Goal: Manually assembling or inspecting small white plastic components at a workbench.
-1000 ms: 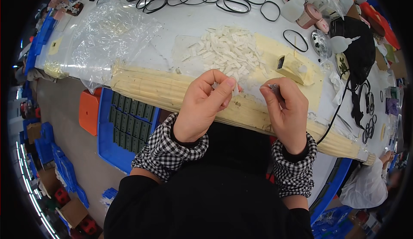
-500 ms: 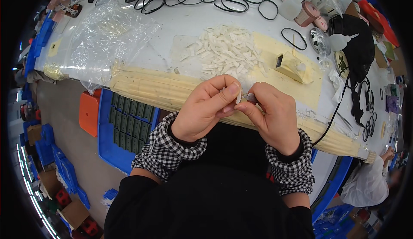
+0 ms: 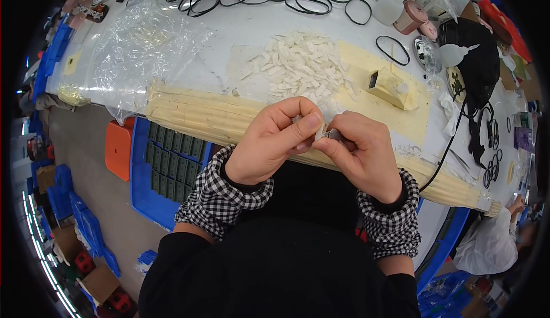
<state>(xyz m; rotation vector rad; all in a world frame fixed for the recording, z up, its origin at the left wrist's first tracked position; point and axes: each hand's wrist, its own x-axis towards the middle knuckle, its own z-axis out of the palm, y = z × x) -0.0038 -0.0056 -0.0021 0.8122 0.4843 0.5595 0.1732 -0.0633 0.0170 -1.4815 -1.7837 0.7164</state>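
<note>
Just in front of the table edge, my two hands meet at the fingertips. My left hand [image 3: 274, 140] pinches a small white strip [image 3: 321, 128] between thumb and forefinger. In the closed fingers of my right hand [image 3: 368, 153] is a small grey, metallic-looking piece [image 3: 333, 135], held against the strip; its kind is too small and covered to make out. Beyond the hands lies a loose heap of short white strips [image 3: 306, 60], partly on a yellow sheet [image 3: 358, 57]. A yellow tape-wrapped block [image 3: 394, 91] stands right of the heap.
Padded yellow tape [image 3: 195, 115] lines the table's near edge. Black rubber rings [image 3: 309, 2] are piled at the back, a clear plastic bag [image 3: 149, 49] at left. A black cable [image 3: 444, 163] crosses the right side. Below are a blue crate [image 3: 137, 186] and an orange stool [image 3: 117, 152].
The grey piece and my right fingertips have shifted slightly against the white strip, with more grey showing. My left hand stays nearly in place.
</note>
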